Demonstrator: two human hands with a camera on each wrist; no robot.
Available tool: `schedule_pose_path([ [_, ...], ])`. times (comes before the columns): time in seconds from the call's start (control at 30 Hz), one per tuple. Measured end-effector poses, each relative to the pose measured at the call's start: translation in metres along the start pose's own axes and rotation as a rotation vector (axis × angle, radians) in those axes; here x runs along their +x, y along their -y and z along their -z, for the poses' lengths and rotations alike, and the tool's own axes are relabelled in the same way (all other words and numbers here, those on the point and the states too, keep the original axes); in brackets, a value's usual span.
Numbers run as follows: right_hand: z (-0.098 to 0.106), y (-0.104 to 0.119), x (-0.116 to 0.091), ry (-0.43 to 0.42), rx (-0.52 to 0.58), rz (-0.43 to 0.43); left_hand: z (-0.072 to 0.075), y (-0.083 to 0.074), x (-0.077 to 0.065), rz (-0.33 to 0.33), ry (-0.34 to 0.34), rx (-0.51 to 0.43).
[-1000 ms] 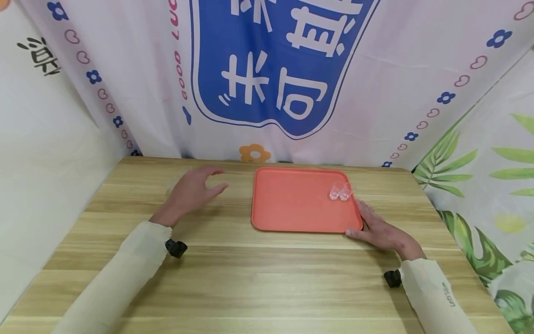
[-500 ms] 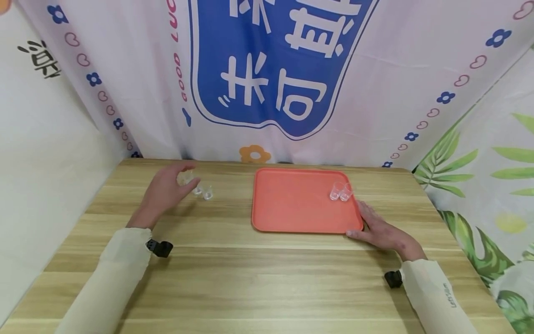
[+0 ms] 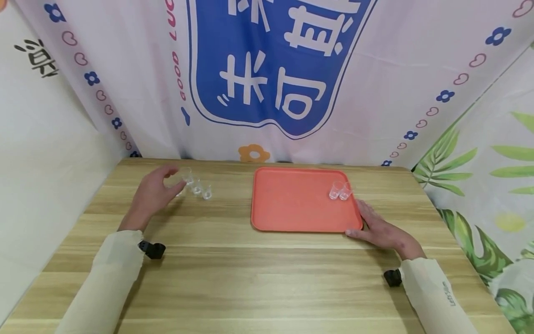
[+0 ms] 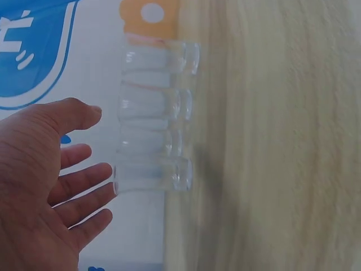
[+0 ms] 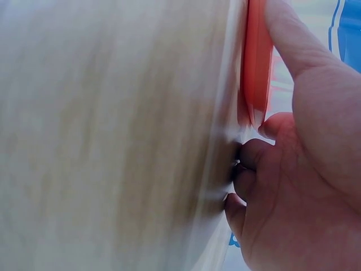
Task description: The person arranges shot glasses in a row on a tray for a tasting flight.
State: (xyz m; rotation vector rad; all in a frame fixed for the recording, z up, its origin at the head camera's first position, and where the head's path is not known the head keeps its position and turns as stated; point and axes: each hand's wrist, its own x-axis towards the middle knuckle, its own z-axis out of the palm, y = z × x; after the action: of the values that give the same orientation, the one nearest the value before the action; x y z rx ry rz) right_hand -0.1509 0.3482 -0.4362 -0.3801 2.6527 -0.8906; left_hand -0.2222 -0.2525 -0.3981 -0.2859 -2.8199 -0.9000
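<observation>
My left hand (image 3: 152,195) is at the table's back left, thumb and fingers spread apart, holding nothing. In the left wrist view its fingertips are beside a row of several small clear glasses (image 4: 148,172); whether the nearest one is touched I cannot tell. One glass (image 3: 207,192) stands at the right end of that group. A red tray (image 3: 292,202) lies at the back middle, with two clear glasses (image 3: 340,191) side by side near its right edge. My right hand (image 3: 377,229) rests against the tray's near right corner, thumb along the front edge, fingers along the right side.
The wooden table (image 3: 267,287) runs back to a printed curtain (image 3: 146,83). A pale wall (image 3: 50,153) borders the left side, and a leaf-patterned cloth (image 3: 496,185) hangs at the right.
My left hand has moved left, from near the tray to the left side of the glasses, which have come into view from behind it. The right hand and tray have stayed put.
</observation>
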Motion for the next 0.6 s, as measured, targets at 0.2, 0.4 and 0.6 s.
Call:
schedule_pose_path([
  [0.2,0.001,0.001,0.001,0.001,-0.001,-0.003,0.001,0.007,-0.002,0.062,0.059,-0.007],
  [0.4,0.002,-0.001,0.000,0.000,-0.001,-0.008,-0.002,0.012,-0.003,0.106,0.089,-0.005],
  [0.6,0.001,-0.001,0.000,0.000,-0.001,-0.014,-0.002,0.019,-0.005,0.144,0.117,-0.003],
])
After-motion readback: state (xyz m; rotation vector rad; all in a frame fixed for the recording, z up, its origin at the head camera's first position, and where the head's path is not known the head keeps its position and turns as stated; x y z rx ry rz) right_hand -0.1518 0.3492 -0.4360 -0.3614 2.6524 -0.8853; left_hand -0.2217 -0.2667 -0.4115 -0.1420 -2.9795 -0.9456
